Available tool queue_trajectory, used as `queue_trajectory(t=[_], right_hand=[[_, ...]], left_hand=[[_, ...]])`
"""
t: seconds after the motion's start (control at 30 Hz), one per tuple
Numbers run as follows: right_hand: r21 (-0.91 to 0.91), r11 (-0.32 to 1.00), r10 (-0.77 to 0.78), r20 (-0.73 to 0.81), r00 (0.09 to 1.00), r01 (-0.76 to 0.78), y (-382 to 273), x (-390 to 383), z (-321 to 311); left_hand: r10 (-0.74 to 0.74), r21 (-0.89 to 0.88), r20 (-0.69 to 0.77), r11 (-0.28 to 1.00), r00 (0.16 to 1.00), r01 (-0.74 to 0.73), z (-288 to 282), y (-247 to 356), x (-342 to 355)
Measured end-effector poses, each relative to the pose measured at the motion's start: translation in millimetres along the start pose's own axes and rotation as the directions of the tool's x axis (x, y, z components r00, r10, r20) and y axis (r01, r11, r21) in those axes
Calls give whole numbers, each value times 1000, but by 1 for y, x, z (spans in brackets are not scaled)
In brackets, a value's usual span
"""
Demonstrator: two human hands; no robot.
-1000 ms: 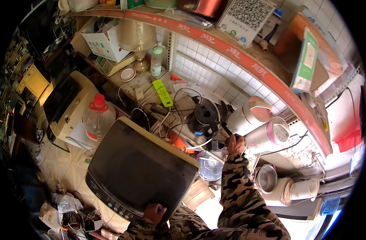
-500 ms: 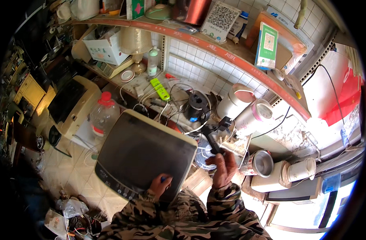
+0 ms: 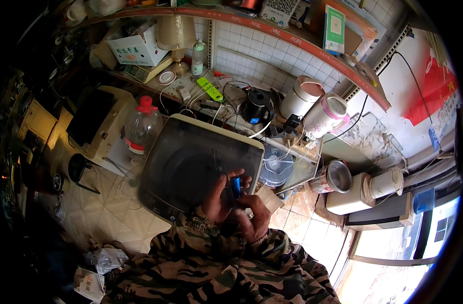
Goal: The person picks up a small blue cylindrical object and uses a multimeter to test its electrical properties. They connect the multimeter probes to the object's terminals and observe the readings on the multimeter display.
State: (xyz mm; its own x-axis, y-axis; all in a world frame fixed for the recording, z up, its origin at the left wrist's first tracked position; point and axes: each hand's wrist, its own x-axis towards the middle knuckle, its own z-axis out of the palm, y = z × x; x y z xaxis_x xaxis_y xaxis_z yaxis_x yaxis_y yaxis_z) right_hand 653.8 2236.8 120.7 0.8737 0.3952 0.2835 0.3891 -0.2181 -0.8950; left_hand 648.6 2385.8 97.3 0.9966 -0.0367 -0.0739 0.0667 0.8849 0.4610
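Observation:
My two hands are together over a boxy appliance with a dark, glossy top and a cream rim. My left hand is closed round a small blue cylinder, its fingertips showing beyond it. Close against it, my right hand is curled, its fingers meeting the dark area below the cylinder. What the right hand grips there is too dark to name. A thin dark piece sticks up past the left fingers; where it attaches is hidden.
Left of the appliance stand a large clear bottle with a red cap and an old monitor. Behind are a black kettle, white jugs, a green power strip and loose cables. A red-edged shelf overhangs them.
My right hand has moved left and in to meet my left hand, and the long black object it held no longer shows clearly. The left hand has risen slightly with the blue cylinder.

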Motion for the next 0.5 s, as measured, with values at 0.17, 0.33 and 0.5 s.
queue_trajectory(t=[0.17,0.33,0.5], right_hand=[[25,991,130,-108,986,-128,0,-6,11],[-30,992,121,-7,993,-122,-2,-4,22],[-12,985,173,-11,985,-173,-12,1,19]], left_hand=[[79,39,87,996,993,-82,-6,7,-15],[31,235,187,969,982,-75,-10,12,-25],[26,352,145,933,989,-76,-6,19,-30]])
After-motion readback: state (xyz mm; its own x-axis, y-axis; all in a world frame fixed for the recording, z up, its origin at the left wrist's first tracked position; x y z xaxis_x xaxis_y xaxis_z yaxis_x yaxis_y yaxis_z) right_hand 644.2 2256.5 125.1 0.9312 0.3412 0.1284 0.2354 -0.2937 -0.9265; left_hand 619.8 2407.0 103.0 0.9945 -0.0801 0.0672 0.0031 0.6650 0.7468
